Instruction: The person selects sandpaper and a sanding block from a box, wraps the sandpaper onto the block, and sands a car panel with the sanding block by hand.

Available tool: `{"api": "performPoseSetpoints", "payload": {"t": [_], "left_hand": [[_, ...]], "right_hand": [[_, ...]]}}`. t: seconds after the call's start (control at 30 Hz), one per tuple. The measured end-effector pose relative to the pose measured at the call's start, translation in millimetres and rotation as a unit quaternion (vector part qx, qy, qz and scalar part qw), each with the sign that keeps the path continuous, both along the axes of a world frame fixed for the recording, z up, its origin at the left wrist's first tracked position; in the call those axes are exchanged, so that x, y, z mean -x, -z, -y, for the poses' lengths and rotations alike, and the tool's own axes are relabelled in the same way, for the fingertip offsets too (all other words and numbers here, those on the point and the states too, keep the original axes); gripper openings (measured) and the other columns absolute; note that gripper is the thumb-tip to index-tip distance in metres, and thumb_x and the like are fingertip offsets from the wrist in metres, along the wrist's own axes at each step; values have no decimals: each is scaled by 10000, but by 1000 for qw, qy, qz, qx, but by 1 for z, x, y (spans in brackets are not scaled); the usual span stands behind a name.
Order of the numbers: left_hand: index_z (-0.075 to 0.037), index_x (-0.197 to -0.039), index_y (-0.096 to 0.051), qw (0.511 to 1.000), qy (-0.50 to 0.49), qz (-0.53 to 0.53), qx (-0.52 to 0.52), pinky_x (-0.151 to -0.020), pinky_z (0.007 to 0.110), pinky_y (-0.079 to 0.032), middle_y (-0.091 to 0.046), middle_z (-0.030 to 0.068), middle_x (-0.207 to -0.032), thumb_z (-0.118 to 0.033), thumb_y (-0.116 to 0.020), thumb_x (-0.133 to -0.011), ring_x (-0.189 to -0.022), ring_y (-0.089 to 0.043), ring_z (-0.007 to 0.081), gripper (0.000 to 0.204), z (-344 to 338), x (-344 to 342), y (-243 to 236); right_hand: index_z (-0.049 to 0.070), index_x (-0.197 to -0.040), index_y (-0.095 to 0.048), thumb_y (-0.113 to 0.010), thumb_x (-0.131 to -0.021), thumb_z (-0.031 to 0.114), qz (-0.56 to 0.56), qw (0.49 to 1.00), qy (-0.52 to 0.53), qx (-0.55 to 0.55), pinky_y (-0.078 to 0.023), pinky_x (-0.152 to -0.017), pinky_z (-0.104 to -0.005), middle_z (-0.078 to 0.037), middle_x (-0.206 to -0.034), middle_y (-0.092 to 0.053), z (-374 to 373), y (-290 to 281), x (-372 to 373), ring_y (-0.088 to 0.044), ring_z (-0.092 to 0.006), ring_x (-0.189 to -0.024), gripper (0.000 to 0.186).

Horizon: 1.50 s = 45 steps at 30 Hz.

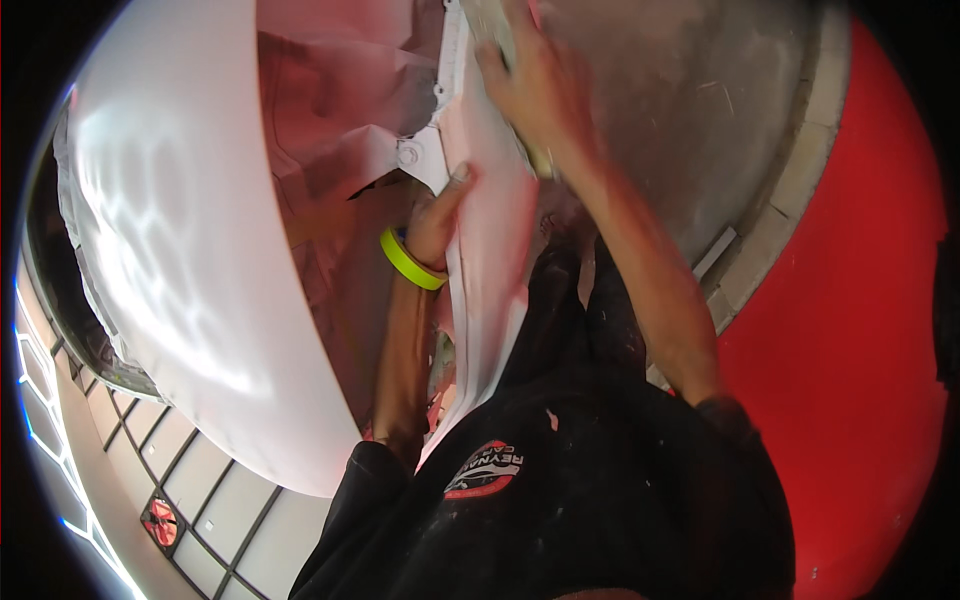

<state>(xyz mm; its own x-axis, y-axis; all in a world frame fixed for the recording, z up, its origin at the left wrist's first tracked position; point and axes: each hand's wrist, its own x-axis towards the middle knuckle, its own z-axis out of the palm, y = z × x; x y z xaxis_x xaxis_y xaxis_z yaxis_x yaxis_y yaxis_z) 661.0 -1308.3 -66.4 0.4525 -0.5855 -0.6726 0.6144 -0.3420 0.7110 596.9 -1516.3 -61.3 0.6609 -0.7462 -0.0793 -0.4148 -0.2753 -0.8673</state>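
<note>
Head view, looking down on a long, narrow, white-coated panel (490, 210) that runs from the upper middle to the person's waist and serves as landmark for all else. The left hand (432, 225), below a white bolted bracket (410, 153) at the panel's left edge, is hooked round that edge: the thumb lies on the upper face, the fingers are hidden beneath. Such a hold probably steadies the panel from below. A bright yellow-green wristband (412, 260) circles the wrist. The right hand (540, 95), blurred, appears to grasp a pale, yellowish, flat block (541, 163) over the panel's upper right side; the long shape, laid lengthwise, would suit the panel's narrow face, though contact cannot be told. Left of the panel, crumpled, pink-tinted sheeting (340, 100) fills the gap to a large, glossy, white curved panel (200, 230), presumably as a cover against dust or overspray. Right of the panel lie a grey floor (720, 120) and, farther off, a red floor area (840, 400).
</note>
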Motion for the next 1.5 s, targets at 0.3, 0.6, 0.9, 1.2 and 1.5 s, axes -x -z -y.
{"api": "performPoseSetpoints", "payload": {"t": [0.3,0.6,0.9,1.2,1.5], "left_hand": [[-40,-1418,-512,988,-18,-103,109,-1046,354,-490,-609,74,-1337,-294,-533,-1091,-1198,-600,170,415,6,5,-3],[-55,-1458,-481,984,22,-91,154,-1092,367,-464,-596,73,-1368,-324,-496,-1105,-1258,-578,172,444,0,1,5],[-36,-1427,-523,992,-27,-2,123,-1076,324,-466,-607,46,-1346,-358,-514,-1099,-1238,-575,144,460,21,15,1],[8,-1326,-640,972,38,226,46,-1009,315,-485,-701,69,-1164,-410,-571,-1072,-1124,-624,147,494,33,1,29],[78,-1104,-688,896,237,272,-260,-836,308,-514,-694,92,-937,-445,-589,-1053,-855,-609,152,534,-19,38,-12]], "right_hand": [[108,-1616,-303,-674,-912,186,188,976,82,74,-586,-700,-437,-221,-1065,-733,-91,36,67,-714,-390,-846,800],[68,-1615,-311,-674,-939,161,-38,996,-11,-78,-581,-914,-433,-257,-1440,-577,-83,0,66,-697,-417,-1115,773],[54,-1615,-292,-679,-922,163,-53,997,49,-15,-583,-782,-458,-301,-1344,-617,-73,3,63,-714,-411,-1002,801],[61,-1625,-259,-654,-931,226,161,979,117,49,-576,-852,-477,-306,-1337,-617,-192,13,117,-675,-488,-1047,815],[49,-1485,-487,-664,-910,210,114,970,196,91,-552,-769,-503,-280,-1011,-717,-79,20,74,-699,-466,-901,622]]}}
